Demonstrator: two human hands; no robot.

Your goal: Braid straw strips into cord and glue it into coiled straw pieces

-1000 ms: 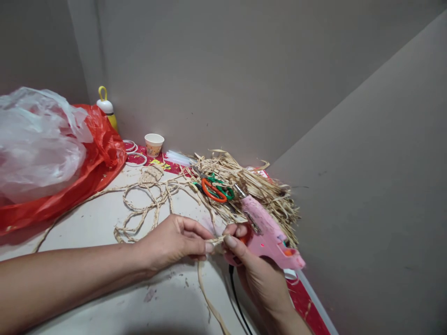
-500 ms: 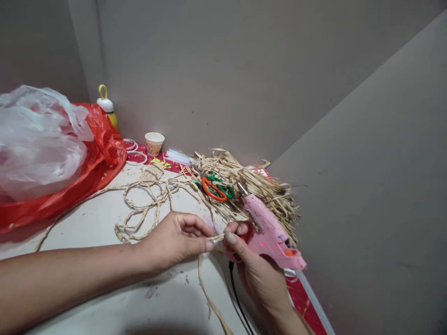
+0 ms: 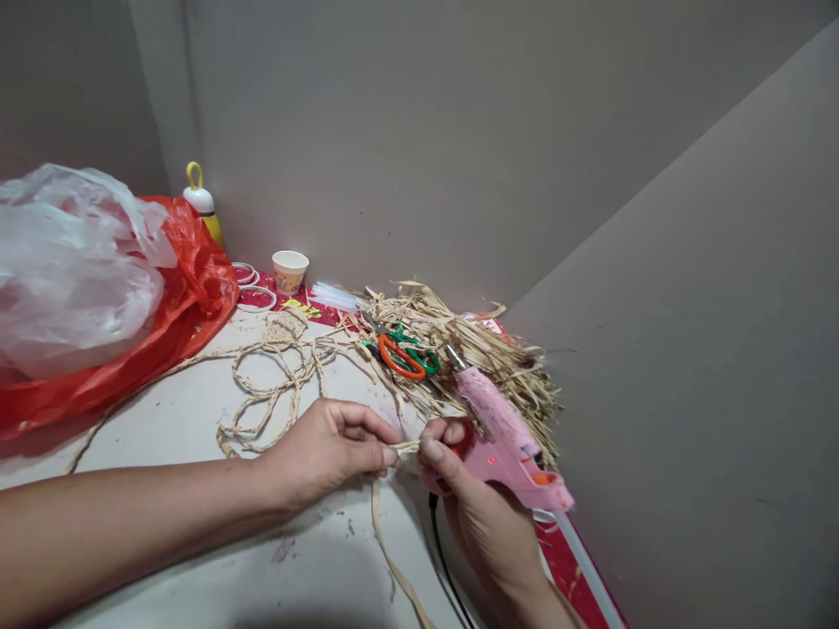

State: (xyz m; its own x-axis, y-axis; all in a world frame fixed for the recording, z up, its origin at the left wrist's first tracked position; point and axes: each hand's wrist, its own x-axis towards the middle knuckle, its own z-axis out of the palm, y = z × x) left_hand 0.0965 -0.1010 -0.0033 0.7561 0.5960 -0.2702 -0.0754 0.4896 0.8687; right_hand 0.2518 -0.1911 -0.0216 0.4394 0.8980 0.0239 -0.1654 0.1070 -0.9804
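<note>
My left hand (image 3: pixel 328 445) pinches a thin twisted straw cord (image 3: pixel 407 446) between thumb and fingertips. My right hand (image 3: pixel 491 524) grips a pink hot glue gun (image 3: pixel 502 428), its nozzle pointing up and to the left, away from the cord. The right thumb and forefinger also pinch the cord's other side, so a short piece is stretched between the two hands. From below the left fingertips a loose flat straw strand (image 3: pixel 393 559) hangs toward the near edge. Beyond the left hand lies a loosely looped braided straw cord (image 3: pixel 253 397) on the white table.
Scissors with orange handles (image 3: pixel 401 358) and a green-handled pair (image 3: pixel 429 360) lie on a straw bundle (image 3: pixel 485 341). Behind are glue sticks (image 3: pixel 334 297), a paper cup (image 3: pixel 289 273), white rings (image 3: pixel 257 300) and a bottle (image 3: pixel 200 201). Plastic bags (image 3: pixel 79 271) fill the left; a black cable (image 3: pixel 439 542) trails below the gun.
Almost nothing differs. Both hands keep their hold on the cord, with only a slight shift of the right fingers and glue gun.
</note>
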